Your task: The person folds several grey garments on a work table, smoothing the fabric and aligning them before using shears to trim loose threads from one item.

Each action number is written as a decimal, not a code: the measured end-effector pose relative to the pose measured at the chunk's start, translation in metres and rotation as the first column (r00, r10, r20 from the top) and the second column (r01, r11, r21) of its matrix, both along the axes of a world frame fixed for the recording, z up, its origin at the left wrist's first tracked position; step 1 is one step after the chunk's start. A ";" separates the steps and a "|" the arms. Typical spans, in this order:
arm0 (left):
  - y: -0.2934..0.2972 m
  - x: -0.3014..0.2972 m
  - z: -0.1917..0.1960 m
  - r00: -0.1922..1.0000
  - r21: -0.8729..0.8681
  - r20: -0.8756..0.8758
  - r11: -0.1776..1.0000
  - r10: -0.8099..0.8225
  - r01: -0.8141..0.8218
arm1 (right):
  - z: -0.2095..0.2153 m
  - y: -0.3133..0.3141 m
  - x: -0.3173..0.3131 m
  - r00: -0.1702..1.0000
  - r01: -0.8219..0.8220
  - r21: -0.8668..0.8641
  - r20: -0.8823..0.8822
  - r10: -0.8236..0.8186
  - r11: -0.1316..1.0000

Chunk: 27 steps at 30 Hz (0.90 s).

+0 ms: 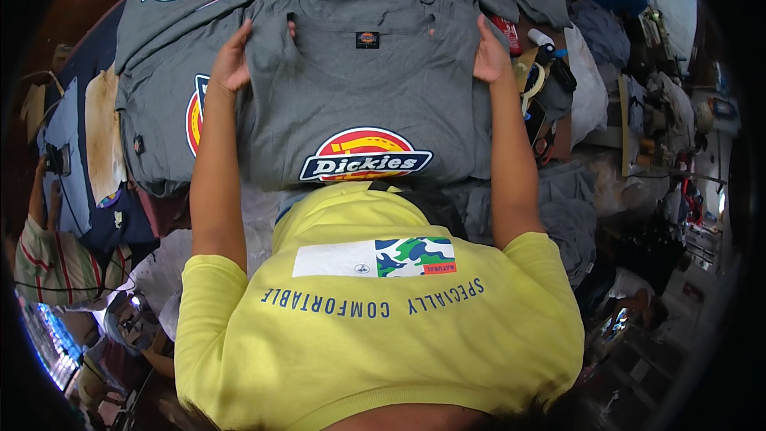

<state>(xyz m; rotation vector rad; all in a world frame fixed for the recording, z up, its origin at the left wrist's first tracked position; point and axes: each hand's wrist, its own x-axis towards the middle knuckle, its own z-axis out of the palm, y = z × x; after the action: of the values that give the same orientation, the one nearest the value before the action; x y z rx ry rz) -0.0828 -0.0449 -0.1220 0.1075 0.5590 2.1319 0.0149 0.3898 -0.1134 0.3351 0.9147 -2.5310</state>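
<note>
A grey T-shirt (363, 88) is spread in front of my body, its neckline facing away from me. A small dark label sits inside the collar, and a red, yellow and navy logo is printed on the chest. My left hand (232, 60) grips the left shoulder edge. On the other side, my right hand (490, 53) grips the right shoulder edge. Both thumbs point up along the outside, while the other fingers go behind the cloth. Fingertips peek out at both sides of the neck opening.
More grey printed shirts (163, 40) lie beneath and beyond. To the right are a tape roll (533, 80), scissors (544, 146) and a white bag (586, 84). A person in a striped shirt (60, 259) works at far left, beside blue cloth (76, 152). Grey fabric (562, 207) is heaped at right.
</note>
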 end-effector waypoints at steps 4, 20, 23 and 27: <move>-0.007 -0.035 -0.008 0.998 -0.038 0.057 0.999 -0.013 0.015 | -0.015 0.021 -0.027 0.999 -0.038 0.017 0.011 0.038 0.999; -0.050 -0.044 -0.040 0.985 -0.019 0.162 0.998 0.057 -0.054 | -0.031 0.036 -0.030 0.997 0.008 -0.020 0.071 -0.007 1.000; -0.036 -0.020 -0.034 0.984 -0.042 0.127 0.992 0.121 -0.117 | -0.034 0.034 -0.036 0.997 0.007 -0.024 0.077 -0.005 1.000; -0.003 -0.005 -0.007 1.000 -0.159 -0.008 0.987 0.005 -0.007 | -0.022 0.029 -0.029 0.998 -0.023 -0.055 0.053 0.026 0.998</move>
<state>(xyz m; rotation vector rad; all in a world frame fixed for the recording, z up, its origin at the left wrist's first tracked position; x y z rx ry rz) -0.0882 -0.0478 -0.1288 0.0245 0.7316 2.0850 -0.0141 0.4185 -0.1349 0.3708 0.8229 -2.5074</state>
